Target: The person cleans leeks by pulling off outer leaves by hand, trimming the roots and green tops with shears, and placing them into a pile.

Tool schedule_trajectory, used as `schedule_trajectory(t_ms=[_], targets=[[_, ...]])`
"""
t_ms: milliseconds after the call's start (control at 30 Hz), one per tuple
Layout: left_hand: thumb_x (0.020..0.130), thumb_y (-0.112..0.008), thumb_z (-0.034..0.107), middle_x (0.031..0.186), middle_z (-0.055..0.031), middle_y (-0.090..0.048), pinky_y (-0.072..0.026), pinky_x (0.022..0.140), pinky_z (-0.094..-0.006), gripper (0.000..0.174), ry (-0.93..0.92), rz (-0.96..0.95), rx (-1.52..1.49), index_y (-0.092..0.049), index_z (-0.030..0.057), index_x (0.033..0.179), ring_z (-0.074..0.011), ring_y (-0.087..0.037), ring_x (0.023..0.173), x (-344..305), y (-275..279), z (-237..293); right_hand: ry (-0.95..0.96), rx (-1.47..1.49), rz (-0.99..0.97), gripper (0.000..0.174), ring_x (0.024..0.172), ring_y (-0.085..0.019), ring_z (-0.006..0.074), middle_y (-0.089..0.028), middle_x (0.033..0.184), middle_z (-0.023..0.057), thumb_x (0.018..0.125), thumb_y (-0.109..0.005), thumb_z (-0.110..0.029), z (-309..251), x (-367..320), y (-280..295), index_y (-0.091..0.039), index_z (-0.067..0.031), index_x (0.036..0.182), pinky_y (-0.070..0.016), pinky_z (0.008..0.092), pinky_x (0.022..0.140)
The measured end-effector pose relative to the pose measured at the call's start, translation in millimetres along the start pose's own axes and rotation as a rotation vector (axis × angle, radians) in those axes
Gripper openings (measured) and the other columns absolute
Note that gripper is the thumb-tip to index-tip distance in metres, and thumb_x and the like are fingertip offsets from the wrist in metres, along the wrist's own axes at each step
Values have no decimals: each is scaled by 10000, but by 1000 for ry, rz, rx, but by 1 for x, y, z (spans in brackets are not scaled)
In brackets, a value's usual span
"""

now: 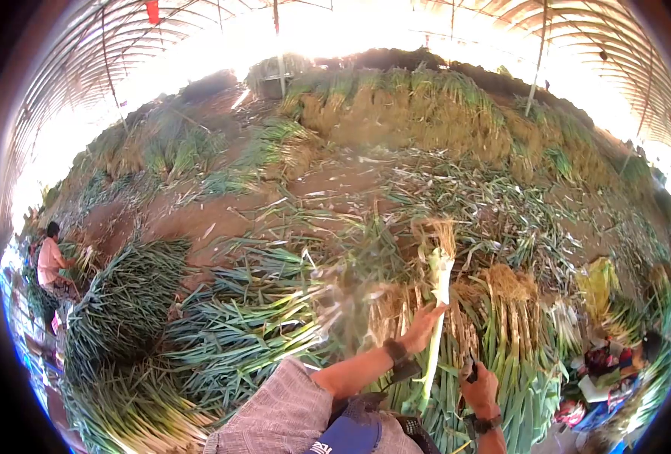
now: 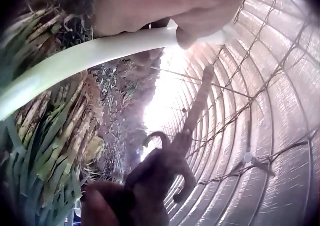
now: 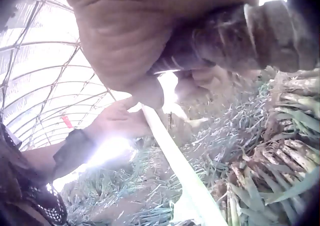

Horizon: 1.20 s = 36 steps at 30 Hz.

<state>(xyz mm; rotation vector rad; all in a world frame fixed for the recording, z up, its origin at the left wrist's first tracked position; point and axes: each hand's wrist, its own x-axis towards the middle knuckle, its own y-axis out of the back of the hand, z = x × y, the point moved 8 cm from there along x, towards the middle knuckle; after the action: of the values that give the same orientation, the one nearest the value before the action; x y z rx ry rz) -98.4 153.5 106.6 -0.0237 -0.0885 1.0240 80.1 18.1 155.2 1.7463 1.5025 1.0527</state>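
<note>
My left hand [image 1: 424, 327] grips a large green onion [image 1: 443, 284] by its white stalk, root end up and leaf end slanting down. In the left wrist view, the pale stalk [image 2: 85, 55] passes under the curled fingers. Lower right of it, my right hand [image 1: 481, 390] holds a dark-handled tool [image 1: 469, 369] beside the stalk. The tool's long tapering piece and curved side hooks [image 2: 186, 182] show in the left wrist view; its exact kind I cannot tell. The right wrist view shows the thick, banded handle [image 3: 230, 38] in the palm.
Rows of green onions [image 1: 513, 325] with brown roots lie right before me. Leafy heaps [image 1: 252, 310] spread to the left, and cut leaves [image 1: 494, 204] litter the soil. Another person [image 1: 52, 261] is at the far left. Bundles [image 1: 396, 106] stand stacked behind, under an arched roof.
</note>
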Motion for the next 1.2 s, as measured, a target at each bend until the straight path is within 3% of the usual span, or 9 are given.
schedule_trajectory(t_ms=[67, 133, 200, 267, 333, 667, 933, 1100, 1200], targets=[[839, -630, 643, 1601, -148, -99, -95, 1204, -490, 920, 238, 173, -533, -251, 178, 1537, -310, -64, 1489, 3, 1, -16, 81, 28, 61, 242, 629, -610, 404, -623, 664, 173, 805, -701, -251, -20, 13, 4, -616, -48, 904, -456, 485, 559], [797, -707, 127, 1469, -224, -386, -211, 1172, -493, 807, -116, 207, 675, -306, 163, 1496, -363, -337, 1378, -10, 19, 6, 114, 56, 54, 213, 645, -606, 409, -619, 679, 187, 805, -688, -225, -30, 29, -8, -629, -61, 928, -457, 492, 571], [721, -643, -38, 1382, -247, -481, -261, 1135, -508, 800, -265, 241, 704, -365, 122, 1453, -381, -410, 1307, -27, 20, 49, 29, 69, 38, 197, 678, -611, 409, -627, 704, 182, 795, -677, -214, -34, 35, -3, -637, -83, 936, -469, 492, 598], [887, -592, 36, 1243, -179, -580, -423, 1037, -473, 485, -424, 324, 957, -461, 51, 1354, -311, -537, 1197, -36, 15, 72, 103, 74, -9, 180, 685, -612, 418, -633, 711, 183, 792, -651, -219, -71, 43, 9, -638, -89, 916, -478, 495, 619], [924, -641, 158, 1092, -101, -641, -529, 880, -407, 320, 229, 389, -753, -551, 62, 1215, -226, -630, 996, -27, 16, 20, 106, 25, -57, 193, 723, -632, 409, -645, 729, 197, 788, -650, -235, -76, 51, 7, -617, -81, 899, -491, 500, 646], [936, -655, 263, 931, -34, -652, -569, 619, -362, 252, 296, 601, -661, -590, 70, 1083, -170, -658, 769, -42, 28, -1, 42, -57, -150, 292, 757, -632, 409, -650, 744, 201, 822, -644, -343, -61, 54, -5, -628, -55, 866, -488, 488, 688], [950, -634, 332, 928, -73, -635, -610, 691, -469, 295, 247, 417, -747, -573, 77, 1084, -235, -663, 818, -31, 24, 4, -84, -19, -163, 362, 769, -637, 409, -669, 787, 206, 853, -614, -406, -53, 59, -4, -635, -46, 888, -491, 479, 691], [959, -539, 520, 954, -38, -563, -497, 717, -346, 477, 203, 455, -667, -539, 84, 1153, -183, -550, 833, -21, 76, -53, -93, 57, -416, 293, 772, -648, 370, -683, 860, 179, 867, -591, -387, -39, 25, -40, -659, -117, 959, -505, 452, 664], [949, -439, 648, 1364, -67, -435, -411, 1035, -422, 750, 101, 364, -652, -281, 154, 1490, -258, -474, 1195, 0, 116, -38, -195, 66, -424, 310, 748, -643, 372, -670, 817, 190, 887, -560, -384, -27, -5, -58, -659, -94, 936, -507, 465, 669]])
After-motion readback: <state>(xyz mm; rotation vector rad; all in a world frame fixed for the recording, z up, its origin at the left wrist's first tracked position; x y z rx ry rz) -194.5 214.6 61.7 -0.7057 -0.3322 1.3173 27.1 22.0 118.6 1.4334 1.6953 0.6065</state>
